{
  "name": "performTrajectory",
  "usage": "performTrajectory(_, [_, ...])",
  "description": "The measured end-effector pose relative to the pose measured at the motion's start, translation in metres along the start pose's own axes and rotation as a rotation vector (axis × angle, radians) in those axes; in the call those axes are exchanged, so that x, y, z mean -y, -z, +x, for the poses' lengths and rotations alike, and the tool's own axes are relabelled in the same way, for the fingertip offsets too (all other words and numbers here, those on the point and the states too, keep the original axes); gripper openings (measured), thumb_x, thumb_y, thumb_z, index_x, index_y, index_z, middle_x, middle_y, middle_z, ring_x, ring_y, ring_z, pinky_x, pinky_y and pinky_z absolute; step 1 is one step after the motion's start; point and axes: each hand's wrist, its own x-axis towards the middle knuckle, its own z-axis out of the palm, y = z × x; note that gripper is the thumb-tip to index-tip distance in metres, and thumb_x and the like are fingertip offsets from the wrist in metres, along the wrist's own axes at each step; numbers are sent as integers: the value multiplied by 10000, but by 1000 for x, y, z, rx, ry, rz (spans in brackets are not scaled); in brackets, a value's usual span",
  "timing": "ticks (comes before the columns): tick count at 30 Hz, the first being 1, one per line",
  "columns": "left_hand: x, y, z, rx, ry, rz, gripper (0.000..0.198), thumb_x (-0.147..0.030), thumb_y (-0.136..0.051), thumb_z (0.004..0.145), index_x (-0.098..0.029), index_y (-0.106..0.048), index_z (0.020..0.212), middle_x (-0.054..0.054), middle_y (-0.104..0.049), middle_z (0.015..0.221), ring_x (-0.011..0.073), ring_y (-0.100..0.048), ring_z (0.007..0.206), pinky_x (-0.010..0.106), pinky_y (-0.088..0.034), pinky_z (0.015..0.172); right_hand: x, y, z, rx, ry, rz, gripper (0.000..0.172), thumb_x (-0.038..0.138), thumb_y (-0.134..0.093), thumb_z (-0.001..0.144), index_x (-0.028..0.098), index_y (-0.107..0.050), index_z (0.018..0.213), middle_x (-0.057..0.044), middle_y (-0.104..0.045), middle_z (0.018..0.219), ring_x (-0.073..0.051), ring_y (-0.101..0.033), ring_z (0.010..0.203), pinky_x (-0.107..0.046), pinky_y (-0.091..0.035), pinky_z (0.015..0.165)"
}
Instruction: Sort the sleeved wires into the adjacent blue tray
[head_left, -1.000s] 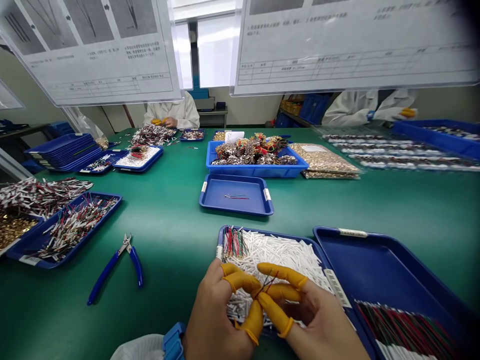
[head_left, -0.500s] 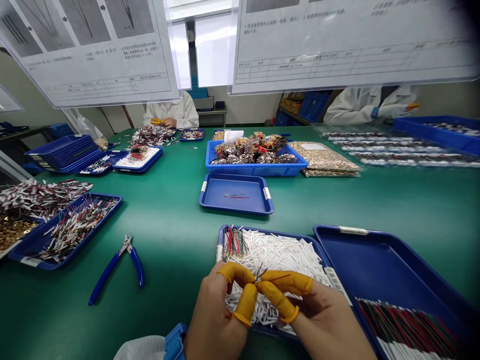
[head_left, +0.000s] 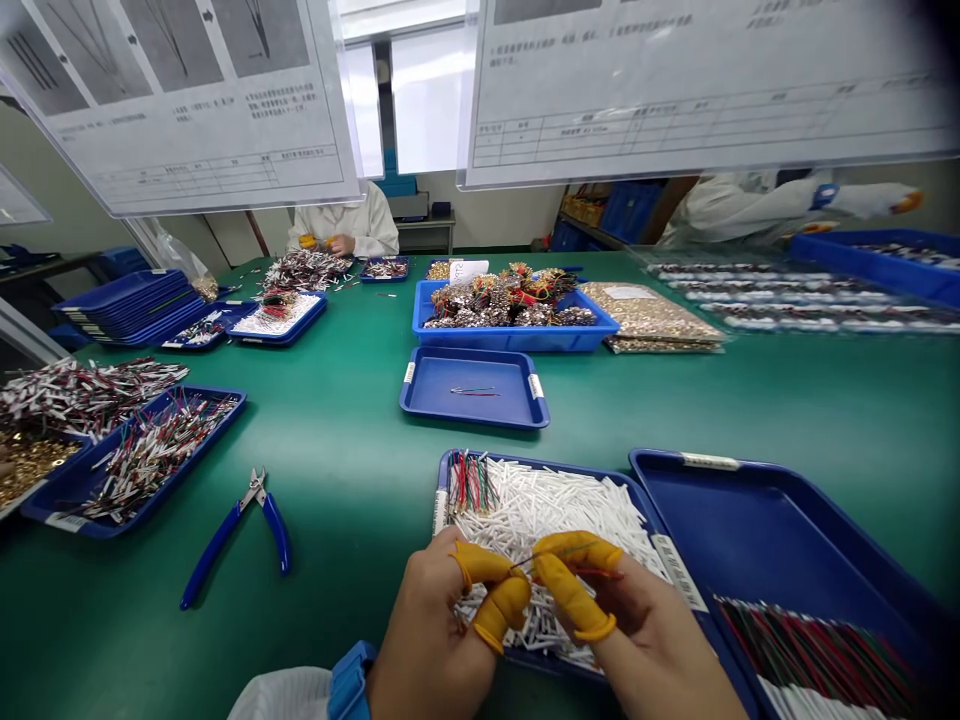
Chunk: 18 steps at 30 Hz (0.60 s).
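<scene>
My left hand [head_left: 442, 622], in yellow finger cots, pinches the end of a thin dark wire [head_left: 523, 564] between thumb and index finger. Close beside it, my right hand [head_left: 637, 622] grips the same wires, and a red wire [head_left: 604, 573] lies along its fingers. How the wires join is hidden by the fingertips. Both hands hover over a blue tray [head_left: 441, 512] full of short white sleeves [head_left: 574, 505]. A bundle of red, green and black wires [head_left: 472, 484] lies in that tray's far left corner.
Blue-handled cutters [head_left: 217, 555] lie open at left. Another blue tray [head_left: 720, 510] at right holds a row of sleeved wires [head_left: 817, 645]. Ahead are a small tray [head_left: 427, 400] with a few wires and a bin [head_left: 517, 340] of metal-tipped bundles. Sheets [head_left: 675, 100] hang above.
My fingertips have drawn slightly apart, with the dark wire now spanning the gap. The right hand's fingers have curled more. At far right, a co-worker's arm has stretched out to the right.
</scene>
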Motion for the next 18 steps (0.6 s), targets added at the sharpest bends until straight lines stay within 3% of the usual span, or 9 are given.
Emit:
performTrajectory(4, [-2, 2, 2, 27, -71, 75, 139, -221, -559, 870, -154, -651, 790, 87, -630, 781, 221, -570, 762, 315, -457, 665, 11, 12, 3, -11, 79, -165, 295, 367, -747, 703, 266, -712, 978, -83, -733, 993, -246, -701, 844, -345, -582, 766])
performTrajectory(10, [-3, 1, 5, 126, -173, 207, 120, -212, -589, 863, -164, -647, 771, 70, -659, 712, 212, -549, 701, 324, -457, 646, 30, 27, 11, -44, 307, -530, 85, 346, -693, 690, 267, -725, 684, -93, -745, 908, -295, -698, 870, -381, -576, 706])
performTrajectory(18, [-1, -1, 5, 165, -314, 465, 101, -195, -614, 849, -146, -671, 782, 83, -662, 698, 225, -544, 696, 327, -460, 600, 29, 30, 8, 85, 423, -759, 137, 262, -623, 766, 269, -732, 849, -78, -747, 953, -253, -688, 887, -331, -574, 693])
